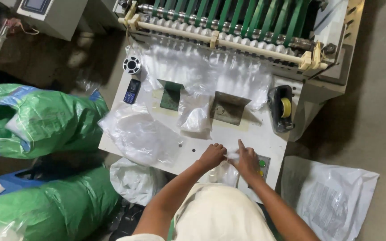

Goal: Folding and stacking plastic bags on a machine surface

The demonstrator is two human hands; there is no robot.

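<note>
While both my hands meet at six o'clock on the white table (246, 129), my left hand (211, 155) and right hand (246, 159) pinch a clear plastic bag (232, 154); tape dispenser (281, 108) at two o'clock.

Both hands, left hand (211, 155) and right hand (246, 159), pinch a small clear plastic bag (232, 154) at the white table (246, 134) edge, near a tape dispenser (281, 108).

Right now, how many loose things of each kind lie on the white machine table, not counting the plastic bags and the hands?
Tape dispenser, black with yellow roll: 1
Mobile phone, dark: 1
Tape roll, black and white: 1
Total: 3
</note>
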